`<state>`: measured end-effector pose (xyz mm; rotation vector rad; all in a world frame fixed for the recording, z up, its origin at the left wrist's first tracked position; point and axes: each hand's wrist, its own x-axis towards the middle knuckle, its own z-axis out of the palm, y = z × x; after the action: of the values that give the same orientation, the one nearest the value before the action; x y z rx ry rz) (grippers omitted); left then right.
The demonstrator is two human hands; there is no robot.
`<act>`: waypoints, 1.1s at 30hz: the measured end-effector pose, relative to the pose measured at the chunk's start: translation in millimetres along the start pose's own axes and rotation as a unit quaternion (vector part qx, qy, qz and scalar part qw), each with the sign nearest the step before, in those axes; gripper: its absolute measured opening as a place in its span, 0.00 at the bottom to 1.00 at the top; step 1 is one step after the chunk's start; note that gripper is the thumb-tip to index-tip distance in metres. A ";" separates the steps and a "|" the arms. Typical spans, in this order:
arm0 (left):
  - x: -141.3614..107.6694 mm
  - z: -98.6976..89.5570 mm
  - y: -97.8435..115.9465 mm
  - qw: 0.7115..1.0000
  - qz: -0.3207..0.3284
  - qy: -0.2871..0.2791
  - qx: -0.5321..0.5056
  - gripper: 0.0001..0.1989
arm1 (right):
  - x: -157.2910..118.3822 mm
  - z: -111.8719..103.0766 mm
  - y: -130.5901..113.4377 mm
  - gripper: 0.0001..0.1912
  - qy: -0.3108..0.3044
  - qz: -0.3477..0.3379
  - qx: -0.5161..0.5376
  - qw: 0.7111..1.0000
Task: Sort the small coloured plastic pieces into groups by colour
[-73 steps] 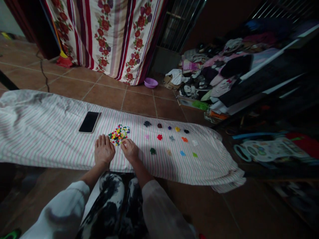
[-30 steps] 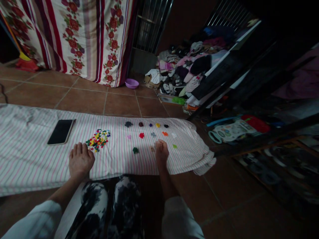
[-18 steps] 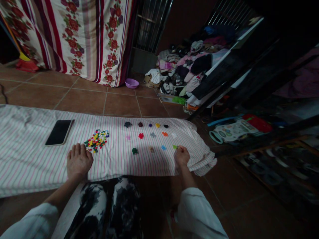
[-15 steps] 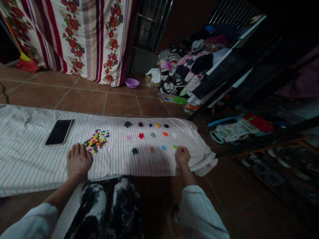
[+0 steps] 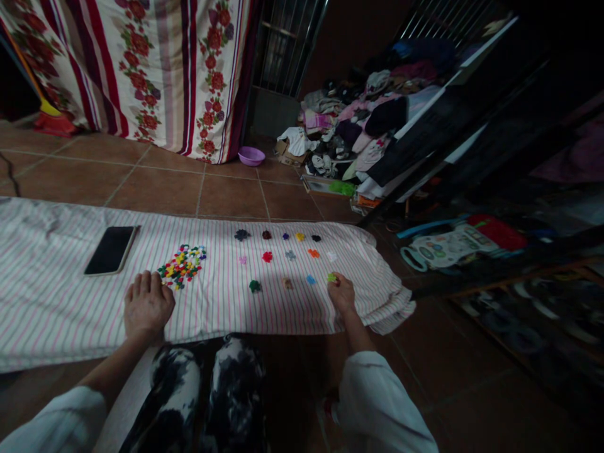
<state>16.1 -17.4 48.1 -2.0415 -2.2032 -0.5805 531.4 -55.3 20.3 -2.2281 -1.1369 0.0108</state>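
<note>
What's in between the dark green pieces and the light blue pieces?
Some tan pieces lie between the dark green pieces and the light blue pieces on the striped cloth. The head view shows it.

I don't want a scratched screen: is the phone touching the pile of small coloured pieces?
Apart. The head view shows striped cloth between the phone and the pile of coloured pieces.
</note>
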 end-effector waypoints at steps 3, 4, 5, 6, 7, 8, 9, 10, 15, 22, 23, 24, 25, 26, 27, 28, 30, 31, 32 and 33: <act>0.0 -1.1 0.4 1.000 -0.003 0.000 -0.007 0.27 | -0.2 -0.1 1.9 0.20 -0.007 -0.015 0.005 1.000; 0.0 -1.6 0.7 1.000 -0.004 -0.001 -0.010 0.27 | -0.1 0.1 2.5 0.20 -0.009 -0.020 0.005 1.000; 0.0 -2.2 0.9 1.000 -0.003 -0.001 -0.012 0.27 | 0.3 0.5 2.8 0.20 -0.009 -0.024 0.005 1.000; 0.0 -2.7 1.2 1.000 -0.002 -0.001 -0.013 0.27 | 0.9 1.0 3.0 0.19 -0.009 -0.026 0.005 1.000; 0.1 -3.0 1.3 1.000 -0.001 -0.001 -0.013 0.27 | 1.8 1.7 2.8 0.19 -0.009 -0.029 0.005 1.000; 0.3 -3.1 1.4 1.000 0.000 0.000 -0.012 0.27 | 2.7 2.5 2.4 0.19 -0.010 -0.032 0.007 0.999; 0.4 -3.0 1.3 1.000 0.001 -0.001 -0.010 0.27 | 3.6 3.3 1.8 0.18 -0.010 -0.033 0.009 0.999; 0.6 -2.8 1.2 1.000 0.000 -0.003 -0.009 0.28 | 4.4 4.1 1.2 0.18 -0.010 -0.032 0.011 0.999; 0.6 -1.3 1.3 1.000 -0.012 -0.003 -0.012 0.28 | 0.9 7.1 1.9 0.24 0.006 -0.003 0.049 0.999; 0.1 -5.0 3.8 0.999 -0.010 0.001 -0.033 0.27 | -14.8 8.5 18.0 0.28 0.076 0.100 0.108 0.986; 0.1 -5.6 3.8 0.999 -0.008 0.003 -0.038 0.27 | -17.5 8.7 20.6 0.28 0.089 0.113 0.106 0.984; 0.1 -6.0 3.9 0.999 -0.006 0.005 -0.041 0.26 | -20.7 8.8 22.9 0.27 0.102 0.123 0.105 0.982; 0.1 -6.4 3.9 0.999 -0.006 0.008 -0.041 0.26 | -24.4 9.1 24.7 0.27 0.116 0.129 0.107 0.979; 0.0 -6.7 3.8 0.999 -0.005 0.012 -0.040 0.25 | -28.8 9.5 26.1 0.27 0.130 0.132 0.109 0.977; -0.1 -6.9 3.8 0.999 -0.005 0.014 -0.037 0.25 | -33.7 10.0 26.8 0.28 0.144 0.128 0.110 0.975; -0.2 -7.0 3.8 0.999 -0.005 0.015 -0.035 0.25 | -39.2 10.9 26.9 0.28 0.157 0.119 0.108 0.974; -0.5 -7.3 3.8 0.999 -0.005 0.016 -0.035 0.25 | -51.5 13.6 25.5 0.29 0.180 0.089 0.091 0.975; -0.5 -7.3 3.8 0.999 -0.004 0.017 -0.037 0.24 | -58.0 15.4 24.1 0.30 0.187 0.070 0.077 0.977; -0.6 -7.1 3.6 0.999 -0.002 0.019 -0.038 0.24 | -64.5 17.5 22.5 0.30 0.190 0.049 0.063 0.979; -0.7 -6.7 3.3 0.999 0.000 0.020 -0.038 0.24 | -70.7 19.7 20.8 0.31 0.190 0.031 0.049 0.980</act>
<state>18.1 -20.1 54.8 -2.0464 -2.1908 -0.7100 496.6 -105.6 -25.3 -2.0622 -0.8391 -0.3143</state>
